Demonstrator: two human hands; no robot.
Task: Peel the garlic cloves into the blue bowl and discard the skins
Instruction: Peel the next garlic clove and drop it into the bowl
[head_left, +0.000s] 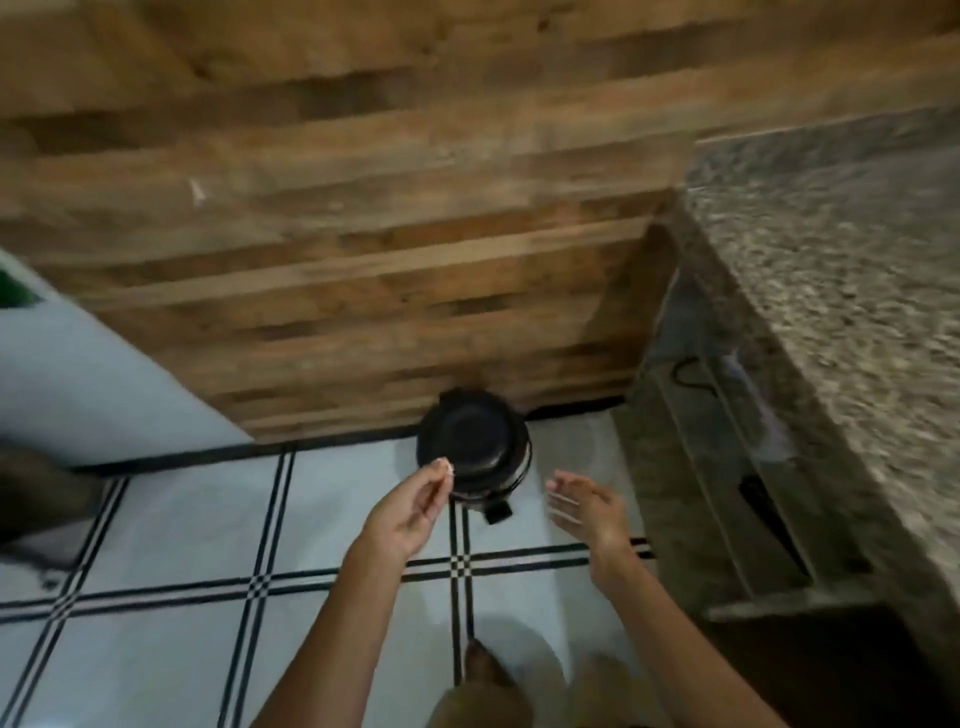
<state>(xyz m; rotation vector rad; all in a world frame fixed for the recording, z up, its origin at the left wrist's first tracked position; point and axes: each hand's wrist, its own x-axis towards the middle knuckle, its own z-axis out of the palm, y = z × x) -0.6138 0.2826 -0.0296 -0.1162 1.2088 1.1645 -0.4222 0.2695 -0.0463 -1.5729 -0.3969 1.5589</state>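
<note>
Down at floor level, the left hand (410, 512) is held out with its fingers curled, thumb and fingertips pinching a small pale scrap of garlic skin (445, 466). The scrap sits just at the near left rim of a round black pedal bin (475, 447), overlapping its edge in the view; whether it touches the bin cannot be told. The right hand (582, 506) holds nothing: its fingers are straight and together, its palm turned toward the bin, and it is near the bin's right side but apart from it. The bin stands on a pale tiled floor (182, 519) with black lines, against a wood-plank wall (363, 234), with its pedal (497, 514) pointing toward the person. A speckled stone counter (831, 260) runs along the right. The whole view is somewhat blurred.
</note>
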